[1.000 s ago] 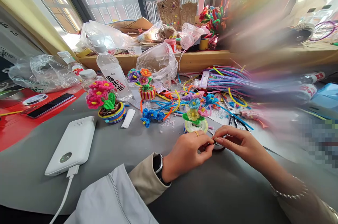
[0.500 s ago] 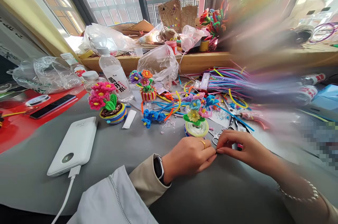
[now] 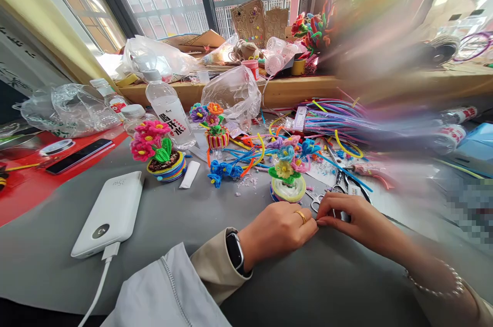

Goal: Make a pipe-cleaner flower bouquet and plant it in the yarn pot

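My left hand (image 3: 280,230), with a gold ring and a watch, is closed with its fingertips against those of my right hand (image 3: 346,219). The right thumb and index finger are pinched together. Whatever lies between the fingertips is too small and hidden to make out. Just beyond my hands stands a pot of pipe-cleaner flowers (image 3: 285,168), blue, yellow and pink, its base wrapped in coloured bands. Scissors (image 3: 315,203) lie beside it, partly behind my right fingers, and pliers (image 3: 356,186) rest farther right.
Left of my hands are a white power bank (image 3: 110,214) with a cable, a pot of pink flowers (image 3: 165,162) and a water bottle (image 3: 169,111). Loose blue flowers (image 3: 223,172) and a bundle of pipe cleaners (image 3: 335,119) lie behind. The right side is blurred.
My hands stay fingertip to fingertip in nearly the same pose. My left wrist has turned slightly, showing more of the watch face. The whole view has shifted a little.
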Demonstrator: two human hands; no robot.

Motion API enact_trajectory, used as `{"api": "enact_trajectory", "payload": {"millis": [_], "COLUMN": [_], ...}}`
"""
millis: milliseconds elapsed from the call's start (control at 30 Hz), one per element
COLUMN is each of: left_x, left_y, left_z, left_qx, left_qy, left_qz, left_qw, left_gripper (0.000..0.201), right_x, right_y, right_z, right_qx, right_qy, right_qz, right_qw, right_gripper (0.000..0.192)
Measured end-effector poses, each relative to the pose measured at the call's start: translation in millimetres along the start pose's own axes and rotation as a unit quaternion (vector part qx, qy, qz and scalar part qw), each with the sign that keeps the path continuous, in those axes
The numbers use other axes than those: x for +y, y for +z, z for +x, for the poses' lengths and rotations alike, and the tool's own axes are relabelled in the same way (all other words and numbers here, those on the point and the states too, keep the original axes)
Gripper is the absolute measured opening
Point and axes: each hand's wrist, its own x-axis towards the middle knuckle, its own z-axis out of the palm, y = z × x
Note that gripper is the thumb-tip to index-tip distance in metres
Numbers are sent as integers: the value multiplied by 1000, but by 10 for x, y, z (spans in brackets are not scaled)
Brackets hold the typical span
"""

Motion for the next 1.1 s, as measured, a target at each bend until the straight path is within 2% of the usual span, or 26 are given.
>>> {"api": "enact_trajectory", "payload": {"millis": [200, 500, 633, 767, 833, 867, 933, 1033, 1100], "left_x": [0, 15, 23, 6, -6, -11, -17, -22, -31], "left_y": [-14, 12, -4, -56, -80, -88, -97, -95, -95], "left_z": [10, -24, -9, 35, 55, 62, 70, 80, 90], "left_qx": [-13, -42, -58, -67, -68, -73, -90, -109, -115], "left_qy": [-40, -129, -201, -271, -306, -330, -386, -458, -479], "left_qz": [-10, -88, -167, -264, -318, -355, -447, -569, -618], "left_qw": [999, 987, 964, 923, 895, 872, 802, 674, 613], "left_gripper": [25, 22, 15, 14, 16, 17, 23, 30, 32], "right_x": [-19, 91, 114, 94, 74, 63, 43, 34, 45], "right_y": [24, 92, 104, 101, 97, 97, 98, 108, 122], "right_z": [-14, -16, -22, -23, -19, -16, -13, -18, -29], "right_qx": [57, 119, 139, 154, 168, 176, 188, 192, 189], "right_qy": [-21, -115, -142, -151, -158, -165, -177, -189, -191], "right_qz": [-41, -102, -135, -154, -163, -166, -170, -185, -200], "right_qw": [997, 981, 971, 964, 959, 956, 951, 945, 942], "right_gripper": [13, 14, 13, 15, 17, 18, 20, 20, 20]}}
